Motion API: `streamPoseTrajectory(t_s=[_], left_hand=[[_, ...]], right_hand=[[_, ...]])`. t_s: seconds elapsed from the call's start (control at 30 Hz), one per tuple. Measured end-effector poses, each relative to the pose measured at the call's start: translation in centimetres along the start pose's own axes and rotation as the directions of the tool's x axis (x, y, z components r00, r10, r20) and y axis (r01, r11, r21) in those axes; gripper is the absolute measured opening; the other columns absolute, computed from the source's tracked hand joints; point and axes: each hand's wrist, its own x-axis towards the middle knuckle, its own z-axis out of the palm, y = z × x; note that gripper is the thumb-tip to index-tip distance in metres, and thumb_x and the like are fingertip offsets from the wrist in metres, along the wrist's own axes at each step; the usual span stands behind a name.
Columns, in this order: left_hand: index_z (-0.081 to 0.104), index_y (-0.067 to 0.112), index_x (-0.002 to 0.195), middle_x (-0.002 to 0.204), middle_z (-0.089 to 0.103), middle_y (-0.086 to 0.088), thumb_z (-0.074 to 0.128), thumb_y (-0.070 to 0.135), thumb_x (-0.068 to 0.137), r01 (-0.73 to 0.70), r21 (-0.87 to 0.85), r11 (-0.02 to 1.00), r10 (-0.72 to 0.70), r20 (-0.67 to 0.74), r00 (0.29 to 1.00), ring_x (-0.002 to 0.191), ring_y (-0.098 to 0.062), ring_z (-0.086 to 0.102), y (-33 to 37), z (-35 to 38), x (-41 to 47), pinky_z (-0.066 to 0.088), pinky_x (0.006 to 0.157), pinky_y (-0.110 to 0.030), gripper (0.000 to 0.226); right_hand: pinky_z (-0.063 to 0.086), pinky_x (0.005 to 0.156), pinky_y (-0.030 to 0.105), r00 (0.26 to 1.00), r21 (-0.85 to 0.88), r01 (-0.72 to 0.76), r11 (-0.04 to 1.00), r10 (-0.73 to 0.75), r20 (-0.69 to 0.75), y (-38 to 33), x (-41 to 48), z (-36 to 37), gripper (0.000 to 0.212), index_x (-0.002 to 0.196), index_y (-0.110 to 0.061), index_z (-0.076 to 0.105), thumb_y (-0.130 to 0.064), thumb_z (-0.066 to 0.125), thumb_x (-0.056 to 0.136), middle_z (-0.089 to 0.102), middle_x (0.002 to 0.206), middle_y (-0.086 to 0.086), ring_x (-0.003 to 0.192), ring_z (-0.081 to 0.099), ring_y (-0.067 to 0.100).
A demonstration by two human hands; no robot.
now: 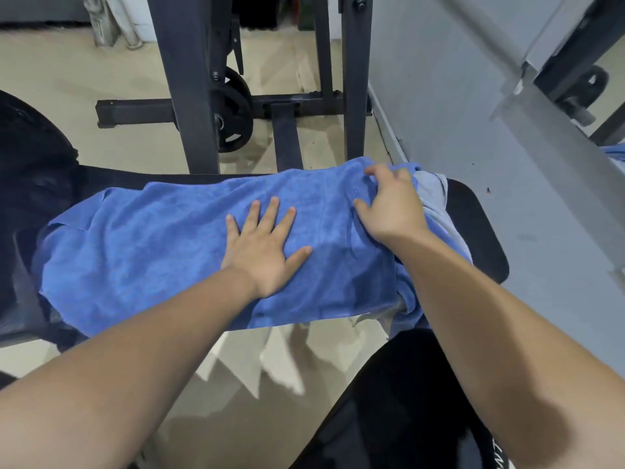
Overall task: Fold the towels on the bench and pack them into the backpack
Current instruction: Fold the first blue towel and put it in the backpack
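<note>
Your left hand [263, 252] lies flat on the middle of the blue towel [152, 245], with the fingers straight and spread wide, pressing the cloth down. Your right hand [392, 208] is at the right end of the same towel; its fingers are bent and they grip a bunch of the blue cloth there. The towel is spread along the black bench [473, 225] and covers most of the pad, and its near edge hangs a little over the front. Under its right end a grey towel [431, 191] shows, partly hidden by your right hand. At the left end a black fabric mass [30, 170] touches the towel; I cannot tell what it is. Behind the bench stands a dark metal rack [189, 79] with a weight plate [233, 113] on it, and a grey wall [439, 96] is close on the right.
</note>
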Motion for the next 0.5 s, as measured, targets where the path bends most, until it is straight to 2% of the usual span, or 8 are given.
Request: streamPoseTrajectory(t_s=[0.03, 0.1, 0.17, 0.23, 0.33, 0.43, 0.5], left_hand=[[-0.003, 0.035, 0.16, 0.168, -0.015, 0.003, 0.014, 0.079, 0.09, 0.007, -0.002, 1.0, -0.007, -0.017, 1.0, 0.154, -0.028, -0.016, -0.1, 0.1, -0.1, -0.006, 0.12, -0.063, 0.084], [-0.001, 0.034, 0.16, 0.168, -0.013, 0.001, 0.015, 0.078, 0.091, -0.001, 0.011, 1.0, 0.002, -0.056, 0.998, 0.154, -0.029, -0.013, 0.0, -0.2, -0.3, -0.005, 0.12, -0.063, 0.084], [0.003, 0.034, 0.16, 0.169, -0.009, 0.0, 0.018, 0.075, 0.092, -0.024, 0.018, 1.0, 0.026, -0.097, 0.995, 0.155, -0.03, -0.01, 0.4, -0.6, -0.7, -0.002, 0.12, -0.063, 0.081], [0.004, 0.036, 0.16, 0.169, -0.008, 0.001, 0.019, 0.075, 0.093, -0.032, -0.003, 0.999, 0.032, -0.104, 0.994, 0.154, -0.031, -0.009, 0.9, -0.8, -1.5, -0.003, 0.12, -0.063, 0.079], [0.005, 0.04, 0.159, 0.169, -0.008, 0.001, 0.021, 0.076, 0.092, -0.043, -0.02, 0.999, 0.041, -0.088, 0.995, 0.154, -0.032, -0.01, 1.4, -0.7, -3.0, -0.004, 0.119, -0.064, 0.078], [0.004, 0.042, 0.158, 0.169, -0.011, 0.001, 0.019, 0.077, 0.091, -0.04, -0.011, 0.999, 0.039, -0.054, 0.998, 0.154, -0.032, -0.012, 1.3, -0.4, -4.1, -0.004, 0.118, -0.066, 0.077], [0.003, 0.042, 0.158, 0.168, -0.011, 0.001, 0.019, 0.078, 0.091, -0.037, -0.005, 0.999, 0.037, -0.045, 0.998, 0.153, -0.032, -0.012, 1.0, -0.4, -4.6, -0.003, 0.118, -0.066, 0.078]], right_hand=[[0.04, 0.081, 0.029, 1.0, 0.004, -0.001, 1.0, 0.001, 0.01, 0.1, -0.7, -0.2, 0.052, 0.14, -0.022, 0.048, -0.028, 0.066, 0.091, 0.05, 0.129, 0.01, 0.103, 0.06, 0.029], [0.046, 0.081, 0.033, 0.999, 0.057, -0.039, 0.998, 0.037, 0.033, 0.3, -2.0, -0.9, 0.054, 0.138, -0.022, 0.047, -0.032, 0.067, 0.089, 0.062, 0.105, 0.002, 0.101, 0.062, 0.028], [0.05, 0.081, 0.038, 0.992, 0.079, -0.111, 0.991, 0.106, 0.069, 0.6, -3.0, -1.9, 0.053, 0.135, -0.024, 0.047, -0.034, 0.068, 0.087, 0.062, 0.087, -0.003, 0.093, 0.062, 0.024], [0.05, 0.078, 0.035, 0.977, 0.073, -0.152, 0.986, 0.138, 0.164, 1.0, -3.8, -2.8, 0.05, 0.131, -0.029, 0.05, -0.032, 0.069, 0.085, 0.057, 0.082, -0.008, 0.089, 0.06, 0.02], [0.04, 0.065, 0.022, 0.957, 0.114, -0.121, 0.986, 0.085, 0.279, 1.3, -4.8, -3.3, 0.035, 0.117, -0.032, 0.06, -0.015, 0.063, 0.086, 0.054, 0.077, -0.01, 0.076, 0.055, 0.012], [0.04, 0.063, 0.019, 0.969, 0.079, -0.11, 0.991, 0.089, 0.232, 1.6, -5.5, -3.4, 0.026, 0.094, -0.024, 0.073, -0.005, 0.055, 0.089, 0.062, 0.083, -0.013, 0.078, 0.056, 0.011], [0.048, 0.073, 0.026, 0.974, -0.101, -0.092, 0.991, 0.11, 0.199, 2.0, -5.7, -3.8, 0.026, 0.09, -0.02, 0.075, -0.004, 0.055, 0.089, 0.068, 0.09, -0.009, 0.087, 0.062, 0.017]])
